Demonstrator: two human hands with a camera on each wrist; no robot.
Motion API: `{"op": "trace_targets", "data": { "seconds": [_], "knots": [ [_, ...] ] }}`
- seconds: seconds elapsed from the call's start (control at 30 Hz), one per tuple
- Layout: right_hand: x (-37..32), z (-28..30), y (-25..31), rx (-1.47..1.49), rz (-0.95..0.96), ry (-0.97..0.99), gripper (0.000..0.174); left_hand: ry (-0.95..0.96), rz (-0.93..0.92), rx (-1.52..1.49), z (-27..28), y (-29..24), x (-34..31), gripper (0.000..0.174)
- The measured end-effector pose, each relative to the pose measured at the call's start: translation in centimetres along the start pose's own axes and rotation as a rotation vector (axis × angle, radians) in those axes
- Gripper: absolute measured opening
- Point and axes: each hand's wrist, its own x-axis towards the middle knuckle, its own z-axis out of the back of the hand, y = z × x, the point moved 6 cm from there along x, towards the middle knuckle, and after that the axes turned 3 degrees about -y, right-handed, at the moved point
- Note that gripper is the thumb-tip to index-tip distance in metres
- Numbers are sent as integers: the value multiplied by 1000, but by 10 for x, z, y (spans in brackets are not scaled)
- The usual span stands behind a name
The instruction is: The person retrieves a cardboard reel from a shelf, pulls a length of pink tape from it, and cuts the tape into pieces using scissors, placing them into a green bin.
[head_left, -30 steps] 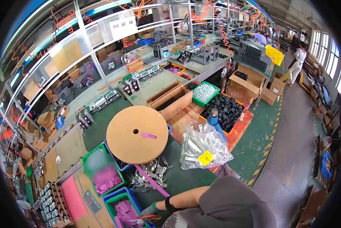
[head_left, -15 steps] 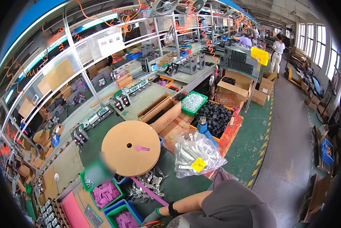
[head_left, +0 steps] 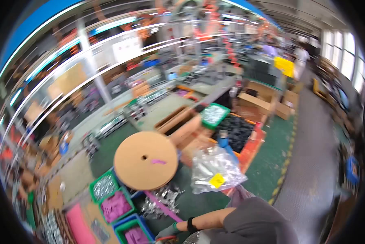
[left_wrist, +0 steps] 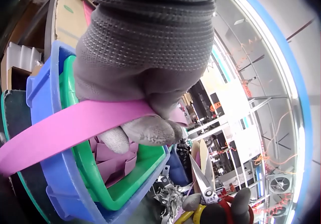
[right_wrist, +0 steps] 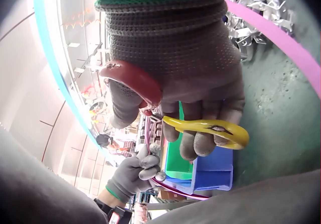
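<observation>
My gloved left hand (left_wrist: 145,73) pinches a pink strip (left_wrist: 75,128) between thumb and fingers, over a green bin (left_wrist: 145,176) set in a blue bin (left_wrist: 75,184) with cut pink pieces (left_wrist: 115,161). In the right wrist view my gloved right hand (right_wrist: 175,78) has its fingers through the red and yellow handles (right_wrist: 205,128) of scissors. The blades (left_wrist: 203,181) show spread apart in the left wrist view. From under a large cardboard reel (head_left: 127,175), the strip runs toward my right forearm in the head view.
Metal brackets (head_left: 162,203) lie by the reel. Beyond are a plastic bag of metal parts (head_left: 207,166), a green bin of small parts (head_left: 215,115) and black parts (head_left: 235,132). A person (head_left: 301,57) is in the aisle at the back right.
The head view has shifted and is now blurred. My right hand stays low near the blue bin, with the red handle still at it. A blurred patch over the green bin is gone.
</observation>
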Motion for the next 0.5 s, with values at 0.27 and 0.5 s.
{"op": "trace_targets", "data": {
  "seconds": [0.27, 0.5],
  "knots": [
    [-9, -7, -1, 61, -186, 170, 52, -103, -175, -21, 34, 32, -32, 31],
    [1, -34, 28, 26, -178, 304, 58, -145, -165, -74, 34, 36, -57, 30]
  ]
}}
